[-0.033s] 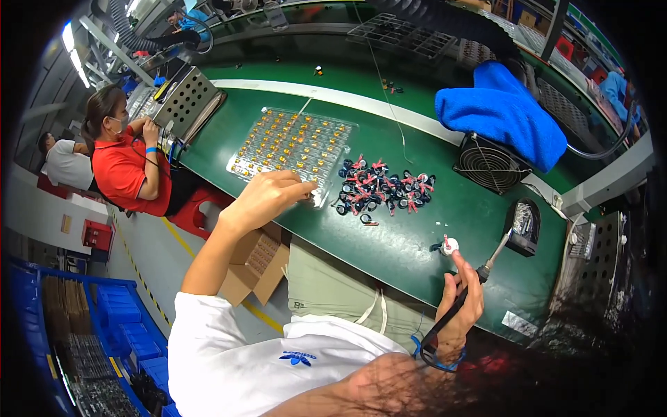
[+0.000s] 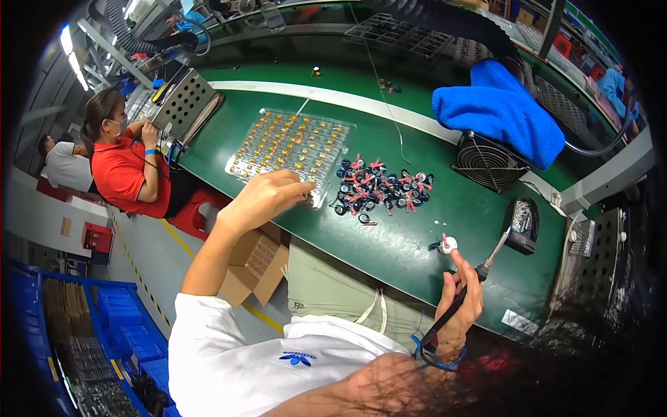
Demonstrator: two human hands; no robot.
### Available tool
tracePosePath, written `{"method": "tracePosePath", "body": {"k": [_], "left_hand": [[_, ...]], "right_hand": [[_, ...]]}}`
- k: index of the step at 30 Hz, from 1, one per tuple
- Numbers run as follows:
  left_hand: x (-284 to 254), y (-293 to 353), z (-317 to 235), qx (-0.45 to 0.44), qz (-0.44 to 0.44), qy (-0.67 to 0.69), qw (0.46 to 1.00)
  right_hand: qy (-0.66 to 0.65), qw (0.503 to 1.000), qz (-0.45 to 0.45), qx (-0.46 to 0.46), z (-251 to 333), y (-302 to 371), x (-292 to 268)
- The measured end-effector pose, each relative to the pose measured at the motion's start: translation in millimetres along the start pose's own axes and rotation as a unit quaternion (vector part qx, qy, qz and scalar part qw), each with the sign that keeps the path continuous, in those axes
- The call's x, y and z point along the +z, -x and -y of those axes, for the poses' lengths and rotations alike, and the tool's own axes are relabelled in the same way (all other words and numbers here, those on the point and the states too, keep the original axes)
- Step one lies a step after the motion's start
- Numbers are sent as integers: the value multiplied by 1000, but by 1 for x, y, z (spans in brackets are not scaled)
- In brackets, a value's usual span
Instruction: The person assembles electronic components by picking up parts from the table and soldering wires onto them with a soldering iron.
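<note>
At the near right corner of a clear plastic tray [image 2: 233, 167], my left hand [image 2: 267, 198] has its fingertips pinched together. What they hold is too small to make out. Rows of small yellow-orange parts [image 2: 285, 142] fill the tray's pockets. My right hand [image 2: 462, 306] is closed around a soldering iron [image 2: 479, 273], whose metal shaft points away toward a black holder. Its index fingertip touches, or nearly touches, a white round part [image 2: 449, 245] with red and black wires on the bench. Between the hands, farther off, lies a pile of small round parts [image 2: 382, 186] with red and black leads.
The black holder [image 2: 522, 222] with metal shavings stands at the right on the green bench [image 2: 333, 243]. Behind it, a blue towel [image 2: 500, 111] covers part of a black fan [image 2: 490, 163]. An open cardboard box [image 2: 257, 267] sits below the bench edge. A person in red [image 2: 128, 170] works at the left.
</note>
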State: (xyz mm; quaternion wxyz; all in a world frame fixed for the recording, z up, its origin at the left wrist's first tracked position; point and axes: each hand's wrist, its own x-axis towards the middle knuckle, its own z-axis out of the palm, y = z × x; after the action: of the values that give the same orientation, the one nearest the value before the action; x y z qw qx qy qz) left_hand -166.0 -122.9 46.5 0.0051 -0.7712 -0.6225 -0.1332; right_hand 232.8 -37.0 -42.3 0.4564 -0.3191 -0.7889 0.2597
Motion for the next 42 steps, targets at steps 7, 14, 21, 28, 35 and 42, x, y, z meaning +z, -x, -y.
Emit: {"method": "tracePosePath", "body": {"k": [7,14,21,28,35,42], "left_hand": [[17,-35,-25,-26,-52,357,932],[58,-109,-90,23,18,511,859],[92,-136,-125,12,17,518,855],[103,-134,-134,-34,37,553,832],[109,-133,-131,-18,7,540,841],[107,-134,-132,-6,-1,521,854]], "right_hand": [[55,996,-21,-64,2,-8,-1],[-9,992,-89,-83,1,7,-15],[6,994,-104,-42,1,17,-32],[38,997,-68,-14,2,22,-28],[48,997,-51,-29,2,17,-25],[51,997,-53,-37,3,13,-23]]}}
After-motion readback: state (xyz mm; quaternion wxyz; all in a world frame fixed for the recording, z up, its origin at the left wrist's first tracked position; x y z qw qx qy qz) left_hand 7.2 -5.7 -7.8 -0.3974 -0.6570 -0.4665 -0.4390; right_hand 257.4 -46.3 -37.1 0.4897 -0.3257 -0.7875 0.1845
